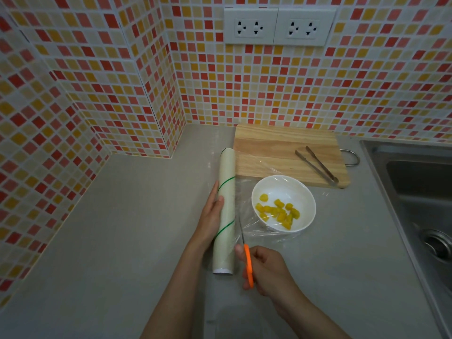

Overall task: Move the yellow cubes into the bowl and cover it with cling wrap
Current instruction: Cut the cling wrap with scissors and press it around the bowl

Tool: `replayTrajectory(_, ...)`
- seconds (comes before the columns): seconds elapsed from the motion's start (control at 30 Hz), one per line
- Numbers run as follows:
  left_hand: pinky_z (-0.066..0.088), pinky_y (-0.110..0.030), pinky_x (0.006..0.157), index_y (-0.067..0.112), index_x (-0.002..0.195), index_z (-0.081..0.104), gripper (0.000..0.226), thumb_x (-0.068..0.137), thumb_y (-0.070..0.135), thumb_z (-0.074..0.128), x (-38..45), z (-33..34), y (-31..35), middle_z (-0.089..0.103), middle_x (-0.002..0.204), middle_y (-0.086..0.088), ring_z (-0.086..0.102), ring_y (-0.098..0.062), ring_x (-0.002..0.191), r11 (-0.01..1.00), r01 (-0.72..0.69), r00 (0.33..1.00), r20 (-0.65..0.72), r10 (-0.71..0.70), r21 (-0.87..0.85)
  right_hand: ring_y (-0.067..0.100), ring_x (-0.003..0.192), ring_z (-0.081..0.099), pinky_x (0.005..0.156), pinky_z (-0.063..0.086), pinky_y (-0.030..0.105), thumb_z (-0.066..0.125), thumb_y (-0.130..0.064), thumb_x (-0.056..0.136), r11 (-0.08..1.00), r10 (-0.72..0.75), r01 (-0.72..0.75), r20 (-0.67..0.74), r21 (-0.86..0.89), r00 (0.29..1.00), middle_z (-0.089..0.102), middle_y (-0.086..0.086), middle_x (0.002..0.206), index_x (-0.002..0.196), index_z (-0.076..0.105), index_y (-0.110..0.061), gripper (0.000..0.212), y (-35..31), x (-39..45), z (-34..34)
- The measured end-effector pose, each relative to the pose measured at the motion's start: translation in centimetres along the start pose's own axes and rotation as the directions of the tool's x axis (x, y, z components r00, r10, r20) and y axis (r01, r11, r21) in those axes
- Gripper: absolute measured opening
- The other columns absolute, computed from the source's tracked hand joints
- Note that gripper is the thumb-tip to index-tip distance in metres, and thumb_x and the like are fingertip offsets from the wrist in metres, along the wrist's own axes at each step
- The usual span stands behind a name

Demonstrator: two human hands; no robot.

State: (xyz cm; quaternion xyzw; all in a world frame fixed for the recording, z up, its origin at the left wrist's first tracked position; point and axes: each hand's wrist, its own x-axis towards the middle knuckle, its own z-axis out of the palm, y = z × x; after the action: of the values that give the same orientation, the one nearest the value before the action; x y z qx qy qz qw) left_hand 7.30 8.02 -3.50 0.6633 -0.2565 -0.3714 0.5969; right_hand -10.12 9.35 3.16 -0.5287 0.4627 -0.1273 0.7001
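Observation:
Several yellow cubes (278,212) lie inside a white bowl (303,192) on the grey counter. A clear sheet of cling wrap (247,228) stretches from the roll over the bowl. The cling wrap roll (226,199), pale with green stripes, lies lengthwise left of the bowl. My left hand (211,214) rests flat on the roll's left side, holding it down. My right hand (265,271) grips orange-handled scissors (247,265), whose blades point up into the wrap between roll and bowl.
A wooden cutting board (274,148) sits behind the bowl with metal tongs (318,165) on it. A steel sink (415,192) lies to the right. Tiled walls close the corner at the back and left; two sockets (278,26) are on the wall.

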Motion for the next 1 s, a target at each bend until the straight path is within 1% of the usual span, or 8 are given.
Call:
replayTrajectory(0.23, 0.025, -0.020, 0.111, 0.028, 0.146, 0.030, 0.047, 0.100, 0.024, 0.039, 0.0, 0.0, -0.1, 0.033, 0.144, 0.018, 0.032, 0.002, 0.134, 1.000, -0.009, 1.000, -0.006, 0.009, -0.007, 0.013, 0.039, 0.049, 0.034, 0.029, 0.013, 0.066, -0.064, 0.055, 0.999, -0.023, 0.023, -0.035, -0.023, 0.999, 0.054, 0.003, 0.045, 0.055, 0.057, -0.018, 0.046, -0.6, 0.6, 0.4)
replayTrajectory(0.3, 0.028, -0.014, 0.107, 0.028, 0.146, 0.030, 0.047, 0.100, 0.024, 0.039, 0.0, -0.1, -0.1, 0.033, 0.144, 0.018, 0.032, 0.002, 0.133, 1.000, -0.009, 1.000, 0.000, 0.009, -0.013, 0.012, 0.037, 0.048, 0.034, 0.030, 0.013, 0.069, -0.058, 0.061, 0.999, -0.044, 0.044, -0.040, -0.015, 0.998, 0.053, 0.002, 0.042, 0.056, 0.057, -0.015, 0.045, -0.9, 0.9, 0.3)
replayTrajectory(0.4, 0.031, 0.006, 0.088, 0.029, 0.146, 0.030, 0.047, 0.100, 0.024, 0.039, 0.0, -0.1, -0.1, 0.033, 0.141, 0.022, 0.032, 0.005, 0.130, 1.000, -0.008, 1.000, 0.007, 0.008, -0.015, 0.008, 0.032, 0.047, 0.033, 0.031, 0.011, 0.070, -0.044, 0.074, 0.998, -0.065, 0.065, -0.023, 0.019, 0.998, 0.052, 0.003, 0.043, 0.057, 0.056, -0.012, 0.039, -1.4, 1.3, 0.2)
replayTrajectory(0.47, 0.032, 0.008, 0.083, 0.029, 0.145, 0.030, 0.047, 0.100, 0.023, 0.039, 0.1, -0.1, -0.1, 0.032, 0.141, 0.022, 0.032, 0.005, 0.130, 1.000, -0.007, 1.000, 0.006, 0.007, -0.023, 0.007, 0.031, 0.046, 0.032, 0.031, 0.011, 0.069, -0.042, 0.077, 0.998, -0.058, 0.058, -0.014, 0.040, 0.998, 0.051, 0.002, 0.042, 0.052, 0.053, -0.013, 0.041, -1.7, 1.6, 0.2)
replayTrajectory(0.57, 0.033, 0.007, 0.087, 0.027, 0.146, 0.029, 0.047, 0.100, 0.023, 0.038, 0.1, -0.2, -0.2, 0.033, 0.143, 0.019, 0.033, 0.002, 0.131, 0.999, -0.011, 1.000, 0.004, 0.011, -0.042, 0.008, 0.032, 0.047, 0.032, 0.032, 0.012, 0.070, -0.041, 0.076, 0.998, -0.058, 0.059, -0.031, 0.038, 0.998, 0.050, -0.001, 0.040, 0.052, 0.052, -0.013, 0.040, -2.1, 2.2, 0.4)
replayTrajectory(0.73, 0.036, 0.000, 0.091, 0.026, 0.146, 0.029, 0.047, 0.101, 0.022, 0.037, 0.1, -0.2, -0.1, 0.033, 0.144, 0.017, 0.035, 0.001, 0.132, 0.998, -0.014, 1.000, 0.003, 0.015, -0.066, 0.012, 0.035, 0.052, 0.031, 0.031, 0.012, 0.069, -0.046, 0.076, 0.998, -0.037, 0.039, -0.058, 0.042, 0.998, 0.052, 0.008, 0.052, 0.066, 0.057, -0.007, 0.041, -2.5, 3.0, 0.7)
replayTrajectory(0.87, 0.031, -0.014, 0.102, 0.027, 0.146, 0.028, 0.047, 0.101, 0.022, 0.037, 0.0, -0.3, -0.1, 0.033, 0.144, 0.019, 0.035, 0.000, 0.134, 0.997, -0.015, 1.000, 0.006, 0.016, -0.077, 0.012, 0.034, 0.053, 0.031, 0.031, 0.011, 0.070, -0.044, 0.076, 0.999, -0.041, 0.042, -0.087, 0.006, 0.995, 0.053, 0.007, 0.050, 0.057, 0.056, -0.010, 0.041, -3.2, 3.8, 0.6)
replayTrajectory(1.0, 0.032, -0.021, 0.106, 0.029, 0.146, 0.028, 0.046, 0.101, 0.023, 0.036, -0.2, -0.3, 0.0, 0.035, 0.146, 0.013, 0.038, -0.005, 0.134, 0.997, -0.008, 1.000, 0.009, 0.008, -0.082, 0.014, 0.041, 0.061, 0.031, 0.025, 0.013, 0.065, -0.054, 0.075, 0.999, 0.003, -0.006, -0.064, -0.049, 0.998, 0.060, 0.006, 0.055, 0.079, 0.065, -0.004, 0.050, -4.2, 4.3, 0.3)
